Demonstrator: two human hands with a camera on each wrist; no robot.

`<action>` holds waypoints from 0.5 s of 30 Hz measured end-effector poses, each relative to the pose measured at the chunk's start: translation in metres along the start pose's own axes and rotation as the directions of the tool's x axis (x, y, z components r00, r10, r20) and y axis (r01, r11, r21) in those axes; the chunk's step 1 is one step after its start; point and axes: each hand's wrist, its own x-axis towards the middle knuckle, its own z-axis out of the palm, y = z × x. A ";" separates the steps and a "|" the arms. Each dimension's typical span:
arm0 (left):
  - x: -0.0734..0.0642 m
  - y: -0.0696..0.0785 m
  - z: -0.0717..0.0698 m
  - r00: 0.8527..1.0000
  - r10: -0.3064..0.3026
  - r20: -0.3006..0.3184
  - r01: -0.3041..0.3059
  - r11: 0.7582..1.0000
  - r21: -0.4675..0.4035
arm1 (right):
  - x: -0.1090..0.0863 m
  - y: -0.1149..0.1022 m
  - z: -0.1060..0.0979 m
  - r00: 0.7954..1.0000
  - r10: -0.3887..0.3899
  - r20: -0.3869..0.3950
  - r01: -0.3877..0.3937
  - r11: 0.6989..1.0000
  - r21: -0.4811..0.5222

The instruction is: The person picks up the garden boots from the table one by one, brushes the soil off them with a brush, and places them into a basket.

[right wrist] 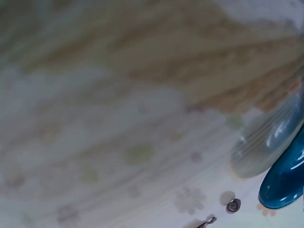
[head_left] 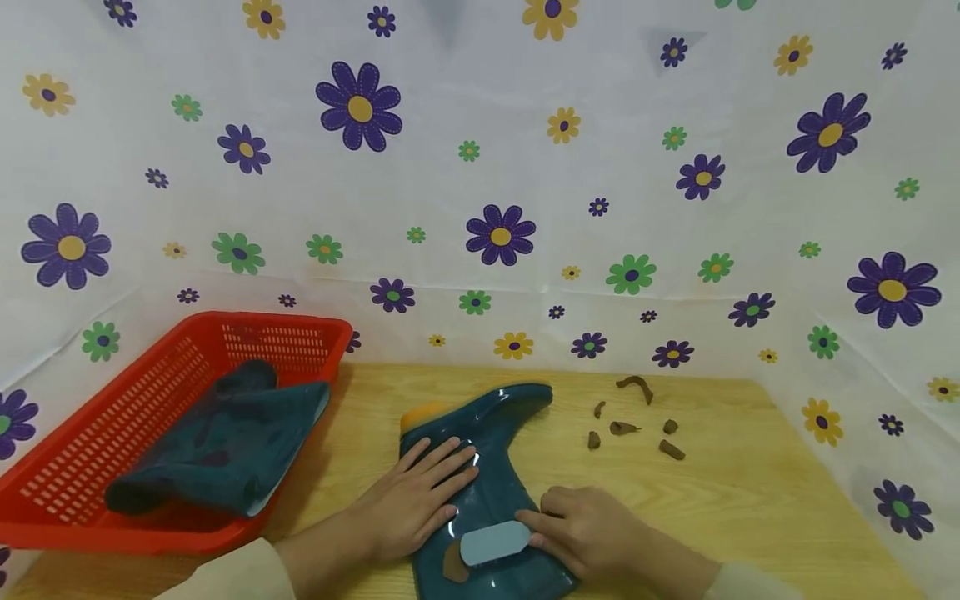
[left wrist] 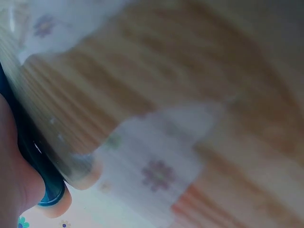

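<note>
A shiny teal rubber boot lies on its side on the wooden table, its yellow-edged heel at the far left and its toe pointing right. My left hand rests flat on the boot, fingers extended. In my right hand, a light blue flat scraper is pinched between thumb and fingers, its blade lying over the boot's shaft. A brown clay-like patch sits on the shaft at the scraper's left end. In the right wrist view, the boot's toe shows at the right edge.
To the left, a red perforated basket holds a second teal boot with dark smears. Several brown clay-like bits lie on the table to the right. A flower-print white sheet stands behind and at the sides.
</note>
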 end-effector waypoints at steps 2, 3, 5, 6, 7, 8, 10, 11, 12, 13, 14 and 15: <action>-0.001 0.000 0.001 1.000 0.000 -0.009 0.000 1.000 0.002 | 0.000 -0.001 0.002 1.000 0.006 0.000 -0.006 1.000 0.007; -0.002 0.000 0.002 1.000 0.001 -0.011 -0.001 1.000 0.001 | 0.000 -0.001 0.002 1.000 0.014 -0.005 -0.014 1.000 0.012; -0.002 0.001 0.003 1.000 0.004 -0.014 -0.004 1.000 0.001 | -0.003 0.000 0.000 0.999 0.044 -0.014 -0.044 0.999 0.023; -0.001 0.001 0.004 1.000 0.006 -0.014 -0.006 1.000 0.000 | -0.006 0.001 -0.002 0.998 0.053 -0.034 -0.052 0.998 0.022; -0.001 0.002 0.004 1.000 0.009 -0.014 -0.009 1.000 -0.002 | -0.008 0.002 -0.003 0.997 0.060 -0.053 -0.059 0.998 0.021; -0.001 0.002 0.004 1.000 0.009 -0.010 -0.009 1.000 -0.005 | -0.011 0.004 -0.005 0.995 0.069 -0.072 -0.067 0.997 0.025; 0.000 0.002 0.005 1.000 0.007 -0.004 -0.007 1.000 0.000 | -0.017 0.007 -0.007 0.992 0.083 -0.092 -0.082 0.996 0.023; 0.000 0.002 0.004 1.000 0.005 -0.003 -0.005 1.000 0.000 | -0.019 0.008 -0.008 0.992 0.076 -0.103 -0.075 0.997 0.015; 0.000 0.002 0.004 1.000 0.003 0.001 -0.003 1.000 -0.002 | -0.020 0.009 -0.009 0.992 0.069 -0.104 -0.068 0.998 0.006; 0.000 0.001 0.004 1.000 0.002 0.003 -0.002 1.000 -0.004 | -0.021 0.010 -0.009 0.994 0.063 -0.093 -0.063 0.998 0.006; 0.000 0.001 0.003 1.000 0.001 0.005 -0.001 1.000 -0.004 | -0.021 0.010 -0.009 0.995 0.055 -0.079 -0.054 0.999 0.008; 0.000 0.001 0.003 1.000 0.003 0.003 -0.003 1.000 -0.007 | -0.020 0.010 -0.009 0.997 0.051 -0.058 -0.050 0.999 0.013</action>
